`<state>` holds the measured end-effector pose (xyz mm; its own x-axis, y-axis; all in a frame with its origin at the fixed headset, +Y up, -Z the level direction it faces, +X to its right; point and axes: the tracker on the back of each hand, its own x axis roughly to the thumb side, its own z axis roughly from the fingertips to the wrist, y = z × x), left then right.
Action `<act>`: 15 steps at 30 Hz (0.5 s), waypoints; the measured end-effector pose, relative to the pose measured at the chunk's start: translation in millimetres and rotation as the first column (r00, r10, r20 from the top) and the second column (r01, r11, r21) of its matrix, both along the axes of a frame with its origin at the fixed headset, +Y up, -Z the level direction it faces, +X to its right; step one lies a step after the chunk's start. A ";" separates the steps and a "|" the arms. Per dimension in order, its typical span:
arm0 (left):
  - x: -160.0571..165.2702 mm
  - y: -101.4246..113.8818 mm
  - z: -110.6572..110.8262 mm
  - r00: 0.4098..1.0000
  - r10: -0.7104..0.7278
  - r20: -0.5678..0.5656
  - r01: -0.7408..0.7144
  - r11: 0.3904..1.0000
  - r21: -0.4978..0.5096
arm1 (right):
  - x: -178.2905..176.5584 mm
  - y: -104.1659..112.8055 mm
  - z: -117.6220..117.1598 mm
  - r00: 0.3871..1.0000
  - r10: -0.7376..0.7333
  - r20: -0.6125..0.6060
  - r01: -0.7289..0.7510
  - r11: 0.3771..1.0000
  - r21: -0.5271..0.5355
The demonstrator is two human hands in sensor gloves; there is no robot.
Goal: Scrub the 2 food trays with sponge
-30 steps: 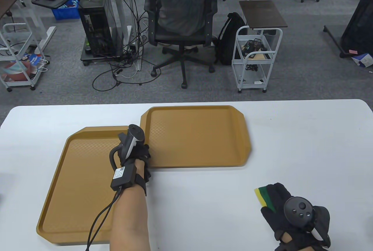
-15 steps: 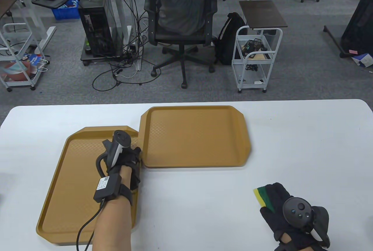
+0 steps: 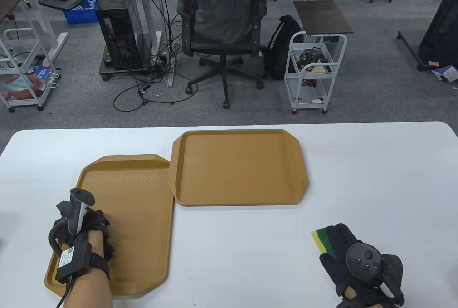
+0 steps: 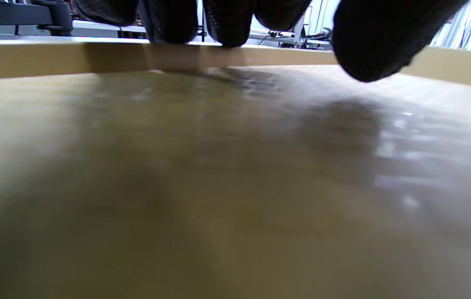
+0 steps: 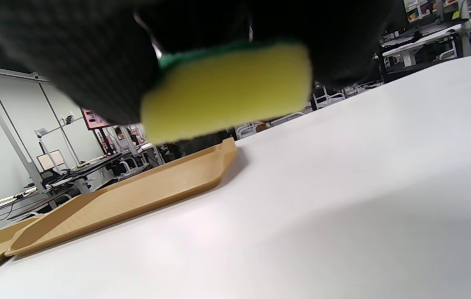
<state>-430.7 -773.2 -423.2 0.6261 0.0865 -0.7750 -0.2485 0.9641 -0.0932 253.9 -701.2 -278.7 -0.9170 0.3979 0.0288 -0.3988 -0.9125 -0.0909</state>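
Two brown food trays lie on the white table. The near tray (image 3: pixel 139 211) sits at the left, and the far tray (image 3: pixel 239 168) overlaps its right rear corner. My left hand (image 3: pixel 96 224) is over the near tray's front left part. Its fingers (image 4: pixel 227 23) hang just above the tray floor (image 4: pixel 219 187) and hold nothing. At the front right of the table, my right hand (image 3: pixel 340 243) grips a yellow and green sponge (image 3: pixel 321 240). From the right wrist, the sponge (image 5: pixel 227 89) shows slightly above the table, with the far tray (image 5: pixel 136 195) beyond it.
The white table (image 3: pixel 375 179) ends just behind the far tray. On the floor beyond it stand an office chair (image 3: pixel 223 32) with a person seated further back, a white cart (image 3: pixel 315 68) and a backpack (image 3: pixel 282 47).
My left hand has drawn back from the far tray's left edge to the near tray's front left. The far tray has shifted slightly left. My right hand and the sponge have stayed put.
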 end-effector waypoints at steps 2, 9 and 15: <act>-4.0 1.0 -2.4 1.000 -0.029 0.003 0.030 0.999 -0.015 | 0.1 -1.9 -1.0 1.000 0.005 0.008 -0.005 1.000 -0.006; -24.2 -3.7 -13.7 0.996 -0.091 0.003 0.090 0.985 -0.149 | 0.1 -9.0 -5.1 0.999 0.026 0.025 -0.025 0.999 -0.033; -38.2 -3.5 -19.3 0.987 -0.152 -0.057 0.136 0.965 -0.222 | -1.7 -14.1 -7.7 0.998 0.048 0.033 -0.047 0.998 -0.051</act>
